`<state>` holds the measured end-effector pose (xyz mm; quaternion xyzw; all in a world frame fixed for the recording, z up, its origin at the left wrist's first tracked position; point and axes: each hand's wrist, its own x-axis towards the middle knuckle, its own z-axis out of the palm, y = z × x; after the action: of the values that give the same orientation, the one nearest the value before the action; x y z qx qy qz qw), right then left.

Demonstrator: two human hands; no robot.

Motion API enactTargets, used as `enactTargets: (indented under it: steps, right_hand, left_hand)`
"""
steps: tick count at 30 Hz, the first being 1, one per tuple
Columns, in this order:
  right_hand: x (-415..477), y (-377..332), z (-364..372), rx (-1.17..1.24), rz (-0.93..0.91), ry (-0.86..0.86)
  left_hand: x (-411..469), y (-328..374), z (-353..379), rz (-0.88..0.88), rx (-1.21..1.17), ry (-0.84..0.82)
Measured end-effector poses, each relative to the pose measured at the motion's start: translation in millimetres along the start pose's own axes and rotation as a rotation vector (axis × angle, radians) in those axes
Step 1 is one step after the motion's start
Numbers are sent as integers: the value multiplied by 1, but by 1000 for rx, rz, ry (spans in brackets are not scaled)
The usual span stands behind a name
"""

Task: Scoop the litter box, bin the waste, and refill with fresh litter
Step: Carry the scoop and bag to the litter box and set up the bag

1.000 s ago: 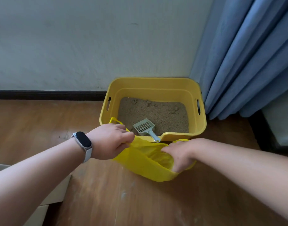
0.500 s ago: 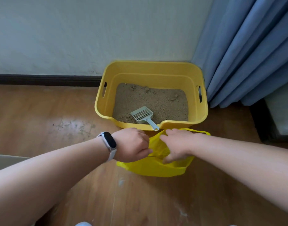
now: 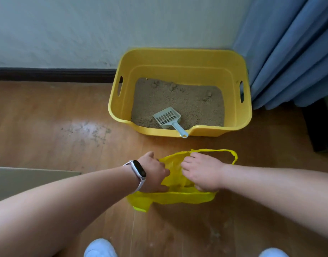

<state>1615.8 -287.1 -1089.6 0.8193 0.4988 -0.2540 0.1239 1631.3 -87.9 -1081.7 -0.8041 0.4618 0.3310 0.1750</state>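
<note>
yellow litter box (image 3: 120, 115) on the wooden floor (image 3: 48, 145), back against the wall (image 3: 66, 34), blue curtain (image 3: 289, 52) just beside its right side. tan litter (image 3: 187, 101) covers the bottom, with a few clumps (image 3: 172, 86) near the back. pale blue slotted scoop (image 3: 167, 117) lies in the litter at the front. its handle rests across the dip in the front rim, end poking out past it. neither hand touches it.

yellow plastic bag (image 3: 178, 198) on the floor in front of the box, a strip of bare floor between them. left hand (image 3: 154, 175), smart band (image 3: 139, 171) on the wrist, grips the bag's left edge, fingers (image 3: 164, 172) curled on the plastic. right hand (image 3: 202, 173) grips the bag mouth from the right, fingers curled round the film. one bag handle (image 3: 232, 154) loops free behind it.

scattered grains (image 3: 89, 130) on the floor left of the box. two pale shoe tips (image 3: 100, 247) at the bottom edge.
</note>
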Motion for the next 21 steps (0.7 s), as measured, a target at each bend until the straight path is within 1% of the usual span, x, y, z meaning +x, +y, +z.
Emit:
enactTargets:
  steps: [2, 4, 6, 9, 12, 15, 19, 21]
  right_hand:
    - [5, -6, 11, 124, -19, -42]
    - [6, -8, 22, 204, 45, -168]
    - [5, -3, 28, 213, 123, -273]
    - [1, 9, 32, 273, 207, -351]
    - [2, 21, 29, 335, 249, -296]
    - [1, 30, 20, 394, 247, -215]
    - [-3, 33, 4, 431, 192, -27]
    - [-4, 35, 1, 421, 194, 46]
  left_hand:
    - [-4, 0, 9, -25, 62, -31]
    - [-7, -3, 18, -53, 97, -63]
    - [-10, -5, 24, -79, 136, -88]
    - [-16, -12, 28, -129, 228, -110]
    - [-20, -28, 26, -178, 251, -56]
    - [-24, -44, 19, -172, 245, 58]
    - [-35, -58, 6, -131, 218, 221]
    - [-38, -65, 3, -141, 246, 253]
